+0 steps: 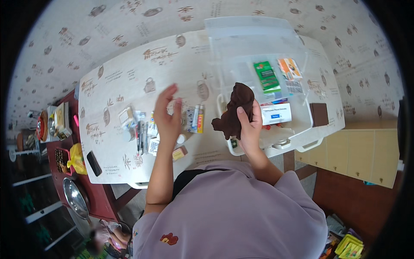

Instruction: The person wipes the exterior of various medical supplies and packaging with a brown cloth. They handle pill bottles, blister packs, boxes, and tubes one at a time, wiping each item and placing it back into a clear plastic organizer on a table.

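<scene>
My right hand (250, 128) grips a crumpled dark brown cloth (237, 108), raised over the near left corner of a clear plastic storage box (302, 131). The box's translucent lid (252, 35) is swung up at the back. A green packet (266, 77) shows through the plastic, and a white carton (276, 114) with writing lies inside. My left hand (168, 113) is empty, fingers apart, above the table. Around it lie several pens (140, 137), some tubes (198, 118) and a small yellow box (179, 153). Some items are hidden behind my left hand and forearm.
A flat, dark brown folded piece (319, 114) lies right of the box. A phone (94, 163) rests near the table's left edge. Beyond stand a red side table (100, 204), a yellow plastic bag (77, 158) and a metal bowl (75, 197). Another person (113, 233) is at lower left.
</scene>
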{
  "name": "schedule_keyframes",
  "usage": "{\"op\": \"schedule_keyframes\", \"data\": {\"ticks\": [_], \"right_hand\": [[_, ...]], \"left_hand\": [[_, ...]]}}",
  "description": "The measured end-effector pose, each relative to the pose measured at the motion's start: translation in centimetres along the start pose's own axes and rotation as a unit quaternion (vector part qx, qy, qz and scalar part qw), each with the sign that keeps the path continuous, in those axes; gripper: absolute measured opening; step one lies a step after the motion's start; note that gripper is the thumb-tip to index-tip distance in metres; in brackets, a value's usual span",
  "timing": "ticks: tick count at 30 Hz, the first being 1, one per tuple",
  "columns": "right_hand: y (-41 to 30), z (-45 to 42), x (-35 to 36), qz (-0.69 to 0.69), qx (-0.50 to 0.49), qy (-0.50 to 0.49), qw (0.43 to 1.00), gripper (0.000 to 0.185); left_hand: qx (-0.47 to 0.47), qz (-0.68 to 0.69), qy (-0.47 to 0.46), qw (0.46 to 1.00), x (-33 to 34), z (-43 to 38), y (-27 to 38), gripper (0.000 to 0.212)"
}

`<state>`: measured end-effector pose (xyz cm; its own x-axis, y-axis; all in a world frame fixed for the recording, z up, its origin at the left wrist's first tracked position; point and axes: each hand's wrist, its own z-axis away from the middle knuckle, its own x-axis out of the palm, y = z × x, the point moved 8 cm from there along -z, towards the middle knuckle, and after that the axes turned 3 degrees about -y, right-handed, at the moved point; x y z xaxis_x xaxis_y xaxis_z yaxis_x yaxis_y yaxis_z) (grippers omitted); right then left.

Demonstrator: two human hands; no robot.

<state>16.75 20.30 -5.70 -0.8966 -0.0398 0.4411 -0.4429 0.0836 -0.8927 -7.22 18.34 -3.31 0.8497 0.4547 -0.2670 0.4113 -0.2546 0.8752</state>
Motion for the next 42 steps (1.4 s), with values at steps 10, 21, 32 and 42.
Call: {"op": "schedule_keyframes", "data": {"ticks": [10, 21, 32, 42], "right_hand": [[-5.7, -1.9, -14.0, -0.036, -0.005, 0.113, 0.993, 0.039], [-9.5, -4.6, -23.4, 0.009, -0.002, 0.113, 0.994, 0.039], [-14.5, -5.7, -14.4, 0.418, -0.249, -0.135, 0.863, 0.039], [-11.7, -5.6, -13.7, -0.074, 0.036, -0.120, 0.989, 0.038]], "left_hand": [[0.127, -0.170, -0.266, 0.940, 23.5, -1.3, 8.3, 0.045], [0.039, -0.389, -0.320, 0.863, 31.0, -4.5, 5.5, 0.097], [0.132, -0.108, -0.216, 0.961, 26.4, 0.3, 15.6, 0.099], [0.129, -0.052, -0.201, 0.970, 22.9, 1.9, 18.5, 0.106]]}}
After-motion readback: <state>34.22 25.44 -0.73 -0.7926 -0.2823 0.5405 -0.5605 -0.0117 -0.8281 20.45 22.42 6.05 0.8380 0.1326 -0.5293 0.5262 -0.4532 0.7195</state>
